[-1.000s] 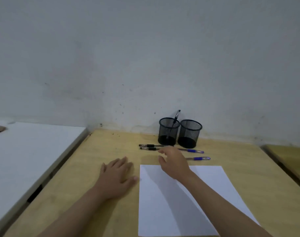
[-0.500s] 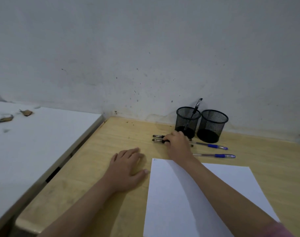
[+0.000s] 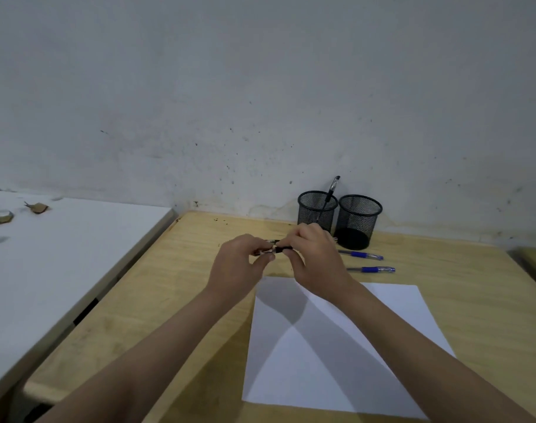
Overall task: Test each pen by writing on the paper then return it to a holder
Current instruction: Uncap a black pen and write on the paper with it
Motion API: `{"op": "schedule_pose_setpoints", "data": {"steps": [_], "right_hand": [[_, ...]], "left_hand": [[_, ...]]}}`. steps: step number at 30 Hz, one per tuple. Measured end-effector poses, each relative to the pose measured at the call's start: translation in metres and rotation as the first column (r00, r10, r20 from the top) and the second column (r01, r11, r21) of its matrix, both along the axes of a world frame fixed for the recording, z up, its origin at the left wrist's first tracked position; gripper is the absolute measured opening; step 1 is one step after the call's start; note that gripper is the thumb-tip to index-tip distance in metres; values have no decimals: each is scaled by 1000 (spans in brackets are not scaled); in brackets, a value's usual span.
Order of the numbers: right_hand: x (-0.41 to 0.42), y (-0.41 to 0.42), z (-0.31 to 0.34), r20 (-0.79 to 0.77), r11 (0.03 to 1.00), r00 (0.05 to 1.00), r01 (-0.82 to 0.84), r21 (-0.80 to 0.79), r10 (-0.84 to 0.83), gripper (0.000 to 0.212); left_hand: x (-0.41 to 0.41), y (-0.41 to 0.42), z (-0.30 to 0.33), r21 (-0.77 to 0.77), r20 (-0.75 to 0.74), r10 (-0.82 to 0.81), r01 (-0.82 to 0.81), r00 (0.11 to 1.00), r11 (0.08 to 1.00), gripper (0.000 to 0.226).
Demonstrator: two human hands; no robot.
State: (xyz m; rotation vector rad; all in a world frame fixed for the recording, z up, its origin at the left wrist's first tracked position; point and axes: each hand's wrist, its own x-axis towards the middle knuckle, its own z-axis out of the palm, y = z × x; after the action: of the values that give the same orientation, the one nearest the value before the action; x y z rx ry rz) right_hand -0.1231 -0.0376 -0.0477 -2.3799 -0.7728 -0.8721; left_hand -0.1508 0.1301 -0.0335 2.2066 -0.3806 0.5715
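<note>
Paper (image 3: pixel 337 346): white sheet, flat on the wooden desk (image 3: pixel 169 300), nearest the viewer, at 6 o'clock from the hands. Both forearms cross above its near half.
Left hand (image 3: pixel 240 264): raised above the desk past the far-left corner of the paper. Fingers pinched on the left end of a black pen (image 3: pixel 275 250).
Right hand (image 3: pixel 314 257): raised at 3 o'clock of the left hand, just beside it. Fingers closed on the right part of the same pen.
Black pen: held level between both hands, off the desk. Only a short middle section shows; whether the cap is on or off cannot be determined.
Blue pens: two, lying on the desk at 3 o'clock of the right hand, roughly parallel. Near one (image 3: pixel 372 269); far one (image 3: pixel 361 255).
Left holder (image 3: pixel 317 210): black mesh cup at 12 o'clock of the right hand, upright, with one pen (image 3: pixel 332 190) leaning in it.
Right holder (image 3: pixel 358 219): black mesh cup just beside the left holder, at its 3 o'clock.
Wall (image 3: pixel 260 102): grey, directly behind the holders.
</note>
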Motion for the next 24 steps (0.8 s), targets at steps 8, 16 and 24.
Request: {"op": "schedule_pose_setpoints", "data": {"steps": [8,16,24], "right_hand": [[-52,-2,14,121,852,983,59,521,-141,12],[-72,12,32,-453,428,836,304,851,309,5],[-89,14,35,-366,530,900,197,825,236,17]], "left_hand": [[-13,-19,13,-278,-50,16,-30,999,960,10],[-34,-24,21,-361,-66,-131,99,989,927,13],[-47,-13,25,-333,-104,-213,168,972,928,27]]}}
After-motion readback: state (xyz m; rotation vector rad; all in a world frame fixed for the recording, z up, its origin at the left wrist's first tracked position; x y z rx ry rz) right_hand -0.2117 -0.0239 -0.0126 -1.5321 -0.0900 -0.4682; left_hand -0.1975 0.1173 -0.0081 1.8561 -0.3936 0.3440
